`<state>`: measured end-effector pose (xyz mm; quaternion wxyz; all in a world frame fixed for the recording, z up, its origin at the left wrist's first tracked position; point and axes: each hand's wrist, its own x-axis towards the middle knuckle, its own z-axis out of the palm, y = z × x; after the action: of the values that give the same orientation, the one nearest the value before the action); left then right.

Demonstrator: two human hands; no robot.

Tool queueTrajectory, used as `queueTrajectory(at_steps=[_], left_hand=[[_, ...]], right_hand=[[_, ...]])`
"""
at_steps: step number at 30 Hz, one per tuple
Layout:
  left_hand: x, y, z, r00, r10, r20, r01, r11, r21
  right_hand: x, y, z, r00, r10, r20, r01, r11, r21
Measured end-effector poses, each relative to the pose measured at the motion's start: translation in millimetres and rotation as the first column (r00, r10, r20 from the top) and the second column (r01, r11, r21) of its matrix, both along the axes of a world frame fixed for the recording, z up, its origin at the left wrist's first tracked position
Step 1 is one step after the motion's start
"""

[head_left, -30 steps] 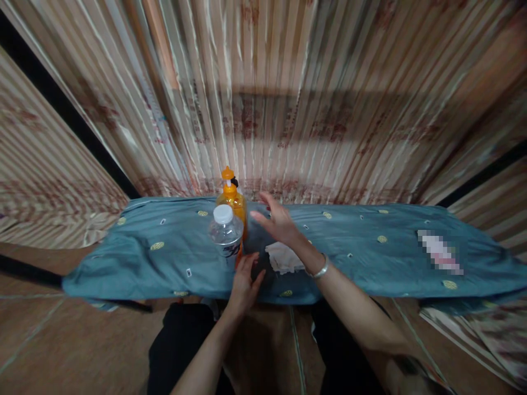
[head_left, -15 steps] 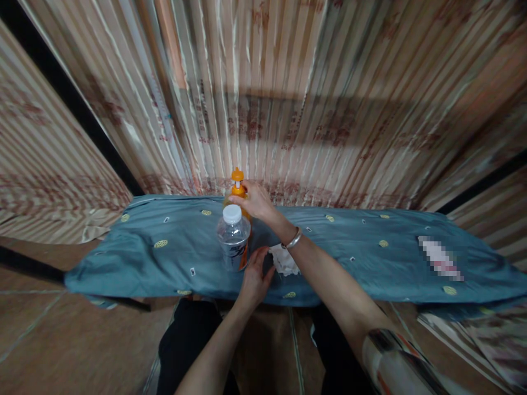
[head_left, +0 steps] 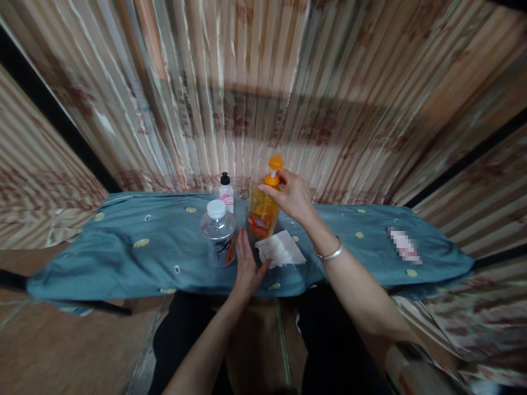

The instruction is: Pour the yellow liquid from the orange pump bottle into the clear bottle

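My right hand [head_left: 291, 193] grips the neck of a yellow pump bottle [head_left: 263, 211] with an orange pump head and a red label. The bottle leans slightly, and I cannot tell whether its base touches the cloth. Fingers stretched, my left hand [head_left: 247, 267] is beside a clear plastic bottle [head_left: 218, 233] with a white cap, near the front edge. A white tissue [head_left: 283, 249] lies between my hands, just in front of the pump bottle. Behind the capped bottle stands a small white bottle [head_left: 225, 196] with a black top and pink print.
A teal patterned cloth [head_left: 346, 236] covers the long narrow table. A blurred-out white and pink item [head_left: 404, 245] lies toward the right end. Striped curtains [head_left: 247, 82] hang close behind, and dark poles [head_left: 61, 115] slant at both sides.
My right hand has brought the pump bottle to the right, away from behind the capped bottle. The small black-topped bottle now shows. My left hand's fingers have straightened, and the view has shifted.
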<state>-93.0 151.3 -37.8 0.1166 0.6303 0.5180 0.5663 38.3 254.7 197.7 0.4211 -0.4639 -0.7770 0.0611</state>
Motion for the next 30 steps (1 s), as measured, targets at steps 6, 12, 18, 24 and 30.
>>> queueTrajectory(at_steps=[6,12,18,24,30], left_hand=[[12.8,5.6,0.9,0.997,-0.033,0.063,0.037,0.997,-0.071],[25.3,11.7,1.9,0.989,-0.039,0.143,0.056,0.992,-0.117],[25.9,16.6,2.6,0.981,-0.007,0.191,0.027,0.994,-0.104],[23.1,15.8,2.6,0.981,-0.014,0.194,0.029,0.997,-0.071],[22.1,13.2,0.0,0.983,-0.027,0.182,0.034,0.999,-0.037]], right_hand=[[33.9,-36.0,-18.2,0.999,0.004,-0.032,-0.005,0.999,-0.038],[27.9,-55.6,-41.9,0.996,-0.032,-0.088,0.023,0.994,-0.104],[18.2,-60.0,-57.6,0.979,0.013,-0.202,-0.044,0.988,-0.151],[19.3,-55.1,-67.9,0.929,0.133,-0.346,-0.215,0.954,-0.209],[25.6,-47.1,-66.9,0.802,0.308,-0.513,-0.497,0.819,-0.286]])
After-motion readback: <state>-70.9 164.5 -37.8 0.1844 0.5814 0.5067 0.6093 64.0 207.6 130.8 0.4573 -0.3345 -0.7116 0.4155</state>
